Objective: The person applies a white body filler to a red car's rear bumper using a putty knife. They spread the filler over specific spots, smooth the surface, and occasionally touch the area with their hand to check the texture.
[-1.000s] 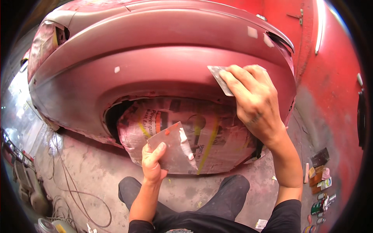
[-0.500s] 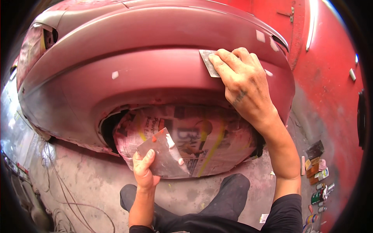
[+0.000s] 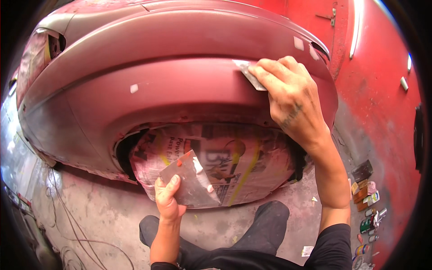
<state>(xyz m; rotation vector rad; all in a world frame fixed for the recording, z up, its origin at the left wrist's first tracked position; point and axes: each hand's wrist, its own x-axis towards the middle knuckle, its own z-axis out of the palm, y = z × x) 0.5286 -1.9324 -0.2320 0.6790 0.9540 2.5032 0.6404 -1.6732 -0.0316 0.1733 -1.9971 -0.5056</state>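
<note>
My right hand [image 3: 294, 96] is closed on a small grey putty spreader [image 3: 250, 75], tilted near the crease of a dull red car fender [image 3: 180, 83]. Whether its edge touches the paint, I cannot tell. Lower down, my left hand [image 3: 167, 195] pinches a flat grey metal plate [image 3: 191, 184] between thumb and fingers. White putty [image 3: 198, 164] lies along the plate's right edge, with a small red-orange dab [image 3: 183, 158] near its top corner. Pale putty patches mark the fender, one at the left [image 3: 134, 88] and others toward the far right.
Newspaper masking [image 3: 216, 157] covers the wheel below the arch. Cables [image 3: 76, 220] trail over the floor at the left. Tins, blocks and small bottles [image 3: 366, 222] line the floor by the red wall [image 3: 378, 81] at the right. My knees are bent below the wheel.
My right hand has shifted slightly right, and the spreader now tilts more edge-on, away from the fender. My left hand and its plate have hardly moved.
</note>
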